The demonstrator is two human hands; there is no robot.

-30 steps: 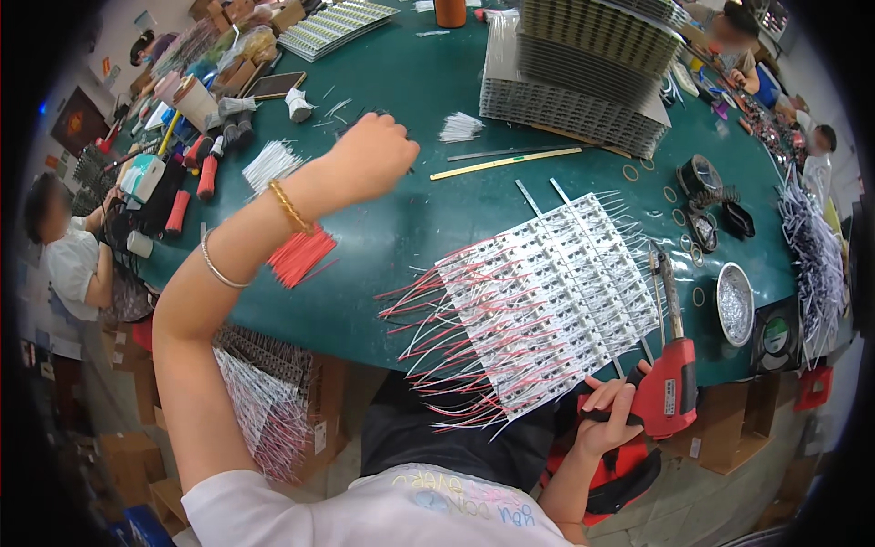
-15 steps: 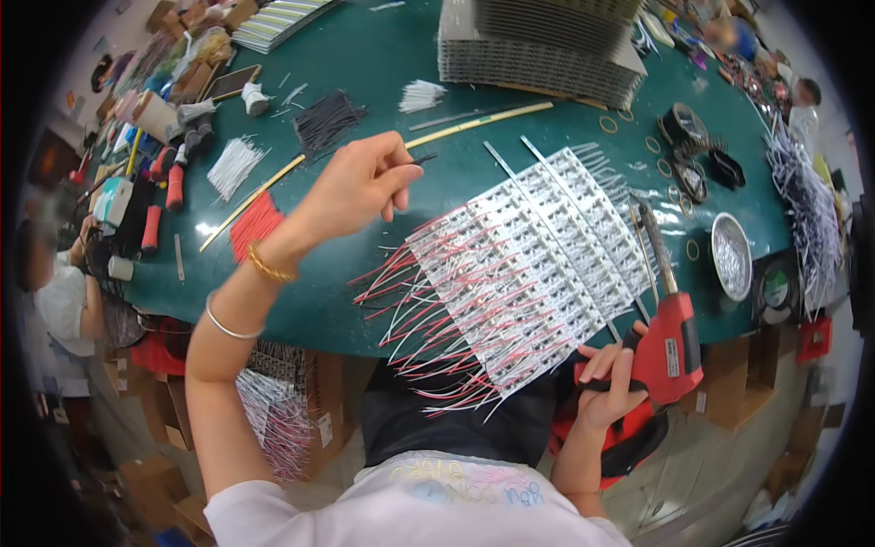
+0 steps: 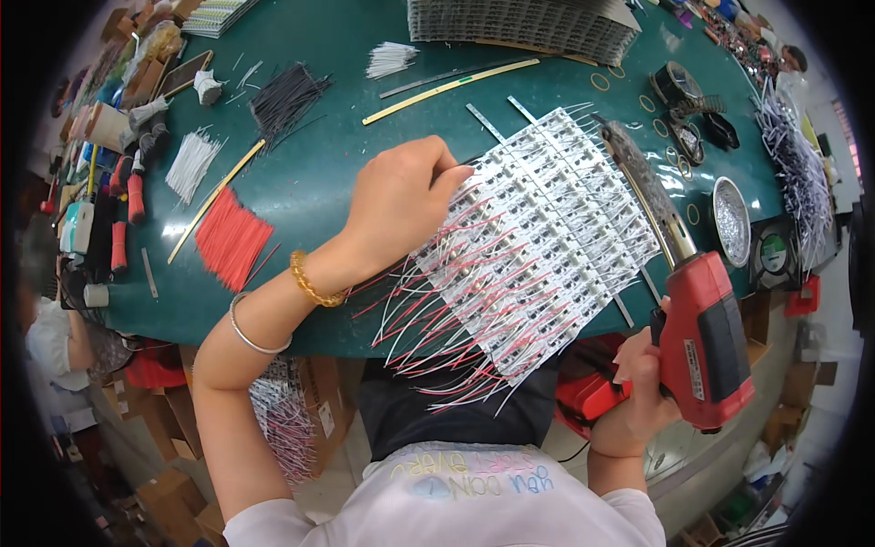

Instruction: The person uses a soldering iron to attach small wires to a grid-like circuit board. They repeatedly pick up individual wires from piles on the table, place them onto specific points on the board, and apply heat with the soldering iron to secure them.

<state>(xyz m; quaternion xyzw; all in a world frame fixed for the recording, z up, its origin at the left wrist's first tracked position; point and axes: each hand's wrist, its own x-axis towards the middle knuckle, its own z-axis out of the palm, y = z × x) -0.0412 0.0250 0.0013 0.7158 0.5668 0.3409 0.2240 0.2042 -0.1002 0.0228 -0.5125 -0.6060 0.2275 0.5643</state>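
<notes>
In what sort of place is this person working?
Probably an electronics assembly workshop: a wired white circuit panel, a red gun-shaped tool in the right hand, and piled red wires on the table.

light: bright, even, source out of view | glare: pale patch on glossy green table (image 3: 314,187) far beyond right hand (image 3: 649,378); glints in shiny round silver bowl (image 3: 732,223) beyond-right of it | focus: left hand (image 3: 399,202) fairly crisp, background far left of it soft | distortion: table edge bowed, black fisheye rim
</notes>
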